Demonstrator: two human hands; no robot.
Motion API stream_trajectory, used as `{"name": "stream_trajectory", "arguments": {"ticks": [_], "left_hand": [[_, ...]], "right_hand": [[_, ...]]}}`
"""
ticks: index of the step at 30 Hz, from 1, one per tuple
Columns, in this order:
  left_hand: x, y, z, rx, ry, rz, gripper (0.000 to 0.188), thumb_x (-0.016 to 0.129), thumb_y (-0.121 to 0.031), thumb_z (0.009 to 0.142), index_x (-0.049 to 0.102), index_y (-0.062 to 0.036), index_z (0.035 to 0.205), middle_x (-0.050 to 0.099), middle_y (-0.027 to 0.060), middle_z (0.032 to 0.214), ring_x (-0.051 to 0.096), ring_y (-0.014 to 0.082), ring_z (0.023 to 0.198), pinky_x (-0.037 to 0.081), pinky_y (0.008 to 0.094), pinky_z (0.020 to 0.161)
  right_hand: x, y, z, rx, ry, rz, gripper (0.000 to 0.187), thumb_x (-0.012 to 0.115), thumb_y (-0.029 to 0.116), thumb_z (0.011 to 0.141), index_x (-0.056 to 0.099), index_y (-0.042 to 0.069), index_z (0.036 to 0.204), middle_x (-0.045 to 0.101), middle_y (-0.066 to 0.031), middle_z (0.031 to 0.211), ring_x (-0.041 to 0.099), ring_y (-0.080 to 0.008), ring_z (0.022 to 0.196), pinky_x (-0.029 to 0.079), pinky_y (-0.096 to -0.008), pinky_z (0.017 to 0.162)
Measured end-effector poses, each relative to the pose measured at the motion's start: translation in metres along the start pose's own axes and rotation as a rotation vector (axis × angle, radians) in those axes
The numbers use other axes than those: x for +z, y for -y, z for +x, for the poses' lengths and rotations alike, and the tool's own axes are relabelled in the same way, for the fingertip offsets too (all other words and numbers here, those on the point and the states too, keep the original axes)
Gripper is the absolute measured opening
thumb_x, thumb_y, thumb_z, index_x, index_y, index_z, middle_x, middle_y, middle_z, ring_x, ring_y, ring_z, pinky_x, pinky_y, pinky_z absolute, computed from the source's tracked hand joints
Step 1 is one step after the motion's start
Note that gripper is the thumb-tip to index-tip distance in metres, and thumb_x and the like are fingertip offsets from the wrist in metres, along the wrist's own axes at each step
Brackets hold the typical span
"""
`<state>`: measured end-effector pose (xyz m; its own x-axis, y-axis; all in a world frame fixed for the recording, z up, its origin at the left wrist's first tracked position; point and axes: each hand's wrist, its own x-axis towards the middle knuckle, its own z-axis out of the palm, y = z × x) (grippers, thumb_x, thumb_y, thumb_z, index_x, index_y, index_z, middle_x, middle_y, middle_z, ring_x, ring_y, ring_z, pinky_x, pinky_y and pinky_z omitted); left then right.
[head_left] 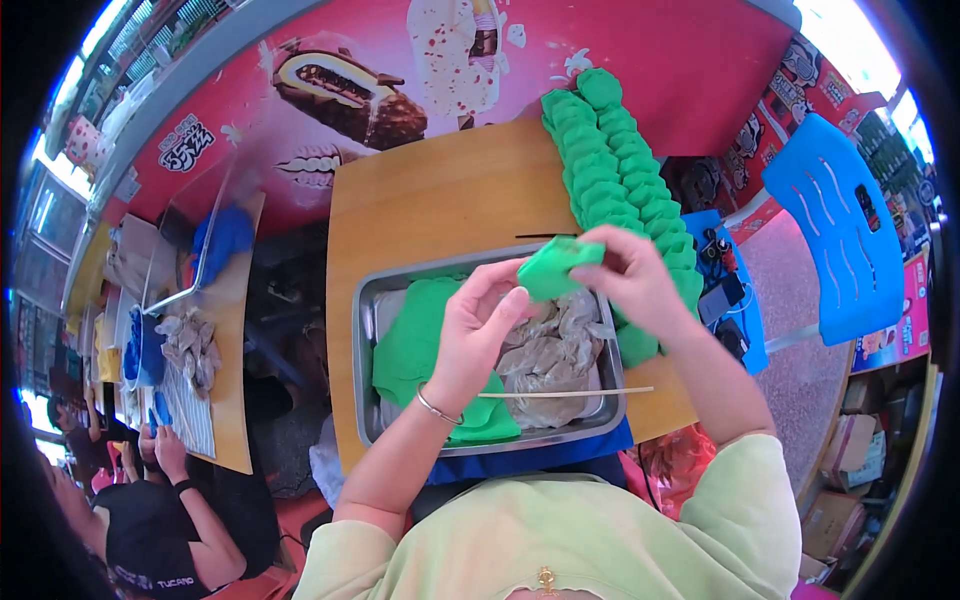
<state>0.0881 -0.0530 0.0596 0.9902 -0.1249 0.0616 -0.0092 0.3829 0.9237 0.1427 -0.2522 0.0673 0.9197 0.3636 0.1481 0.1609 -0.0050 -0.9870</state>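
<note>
A small folded piece of green cloth-like material [548, 272] is held up between my two hands, over the far right part of a metal tray. My left hand [478, 325] grips its left edge between thumb and fingers. At its right edge, my right hand [630, 272] pinches it with the fingertips. Below, in the metal tray [366, 345], flat green sheets [415, 335] lie on the left and a greyish-brown bundle in thin plastic [550, 370] on the right. A thin pale stick [575, 393] rests across the tray's near right side.
Overlapping green folded pieces [600, 165] run in two rows down the right of the wooden table [430, 200]. A dark thin stick [545, 236] lies beyond the tray. A blue chair [835, 230] stands right; another person [170, 530] works at a table on the left.
</note>
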Motion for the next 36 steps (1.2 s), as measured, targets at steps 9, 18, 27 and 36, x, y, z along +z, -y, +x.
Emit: {"name": "stream_trajectory", "arguments": {"ticks": [9, 18, 27, 36], "left_hand": [[-0.051, 0.009, -0.008, -0.030, -0.127, 0.158, 0.014, 0.058, -0.009, 0.089, 0.059, -0.0018, 0.101, 0.061, 0.0034, 0.097, 0.058, 0.0112, 0.092, 0.049, 0.0266, 0.080], [-0.083, 0.016, -0.022, -0.098, -0.264, 0.143, 0.012, 0.057, -0.010, 0.090, 0.060, -0.0010, 0.098, 0.062, 0.0041, 0.092, 0.060, 0.0124, 0.087, 0.049, 0.0254, 0.077], [-0.086, 0.022, -0.020, -0.170, -0.216, 0.126, 0.013, 0.057, -0.011, 0.090, 0.059, -0.0006, 0.097, 0.062, 0.0049, 0.090, 0.059, 0.0127, 0.085, 0.048, 0.0267, 0.078], [-0.085, 0.022, -0.020, -0.166, -0.164, 0.121, 0.014, 0.057, -0.011, 0.090, 0.059, 0.0002, 0.099, 0.062, 0.0059, 0.091, 0.059, 0.0133, 0.085, 0.048, 0.0275, 0.078]], "right_hand": [[-0.146, 0.013, 0.128, -0.075, -0.312, -0.344, 0.020, 0.063, 0.019, 0.086, 0.059, 0.005, 0.099, 0.054, 0.0033, 0.071, 0.046, -0.0036, 0.062, 0.036, -0.0197, 0.055], [-0.194, -0.063, 0.276, -0.123, -0.253, -0.466, 0.027, 0.067, 0.019, 0.082, 0.060, 0.006, 0.104, 0.059, -0.0009, 0.078, 0.051, -0.0095, 0.064, 0.043, -0.0234, 0.059], [-0.208, -0.114, 0.338, -0.136, -0.184, -0.717, 0.027, 0.066, 0.021, 0.082, 0.059, 0.009, 0.104, 0.064, -0.0032, 0.088, 0.059, -0.0122, 0.080, 0.046, -0.0273, 0.071], [-0.171, -0.098, 0.313, 0.023, -0.428, -1.258, 0.030, 0.064, 0.040, 0.078, 0.060, 0.026, 0.105, 0.066, 0.0043, 0.096, 0.061, -0.0190, 0.098, 0.039, -0.0499, 0.086]]}}
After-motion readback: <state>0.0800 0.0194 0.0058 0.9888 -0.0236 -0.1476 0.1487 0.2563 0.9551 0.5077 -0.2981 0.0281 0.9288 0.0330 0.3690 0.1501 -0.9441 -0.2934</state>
